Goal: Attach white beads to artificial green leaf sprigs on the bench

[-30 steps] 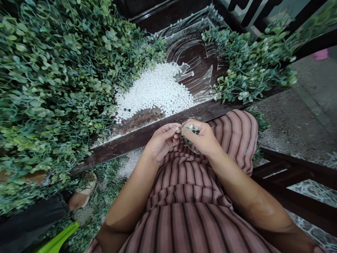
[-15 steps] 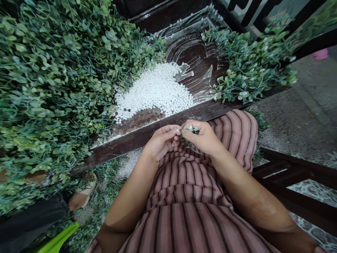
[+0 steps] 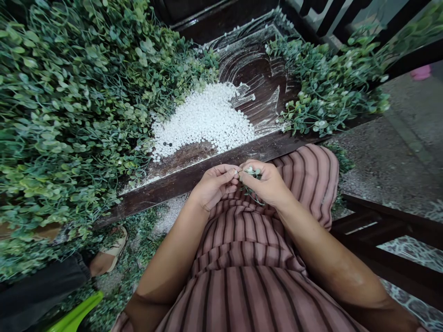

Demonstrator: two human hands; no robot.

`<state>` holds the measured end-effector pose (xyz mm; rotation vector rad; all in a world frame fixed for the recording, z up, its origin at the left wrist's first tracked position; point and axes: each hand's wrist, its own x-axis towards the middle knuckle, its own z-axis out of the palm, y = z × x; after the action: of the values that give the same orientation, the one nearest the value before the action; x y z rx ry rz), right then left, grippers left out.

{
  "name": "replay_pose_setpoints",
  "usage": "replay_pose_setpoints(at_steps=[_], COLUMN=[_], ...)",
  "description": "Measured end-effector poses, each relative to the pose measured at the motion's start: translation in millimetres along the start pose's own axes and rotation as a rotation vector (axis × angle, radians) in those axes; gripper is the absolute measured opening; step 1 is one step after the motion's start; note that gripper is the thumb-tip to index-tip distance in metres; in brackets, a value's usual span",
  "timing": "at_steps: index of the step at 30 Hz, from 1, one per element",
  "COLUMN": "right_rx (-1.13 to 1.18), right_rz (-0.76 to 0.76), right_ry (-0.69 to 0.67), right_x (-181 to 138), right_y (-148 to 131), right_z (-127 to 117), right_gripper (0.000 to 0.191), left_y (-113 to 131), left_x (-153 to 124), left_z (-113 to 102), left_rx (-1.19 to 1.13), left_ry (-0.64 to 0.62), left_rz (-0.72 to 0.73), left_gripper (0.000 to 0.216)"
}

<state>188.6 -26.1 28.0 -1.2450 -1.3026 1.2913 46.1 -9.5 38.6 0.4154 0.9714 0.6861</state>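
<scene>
Over my striped lap my right hand (image 3: 268,182) is closed around a small green leafy sprig (image 3: 254,173) with thin stems hanging below it. My left hand (image 3: 214,184) is pinched, fingertips touching the sprig's tip where a small white bead sits. Both hands meet just in front of the dark wooden table's edge (image 3: 194,177). A heap of white beads (image 3: 204,120) lies on the table beyond my hands.
A large pile of green artificial sprigs (image 3: 69,101) covers the table's left side; a smaller pile (image 3: 328,87) lies at the right. Another person's sandalled foot (image 3: 109,256) and a green plastic object (image 3: 74,316) are lower left. Wooden furniture (image 3: 380,230) stands at right.
My left fingertips have closed in slightly against the sprig's tip. Otherwise both hands stay in the same place.
</scene>
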Motion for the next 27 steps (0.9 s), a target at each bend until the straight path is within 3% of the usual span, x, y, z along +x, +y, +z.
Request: replay_pose_setpoints(at_steps=[27], right_rx=[0.097], right_rz=[-0.037], right_ry=[0.057], right_x=[-8.7], right_y=[-2.8], right_z=[3.6], right_gripper=[0.025], left_y=[7.3], left_x=[-3.5], left_z=[7.3], left_rx=[0.196], left_ry=[-0.064], left_rz=[0.051], left_gripper=[0.027])
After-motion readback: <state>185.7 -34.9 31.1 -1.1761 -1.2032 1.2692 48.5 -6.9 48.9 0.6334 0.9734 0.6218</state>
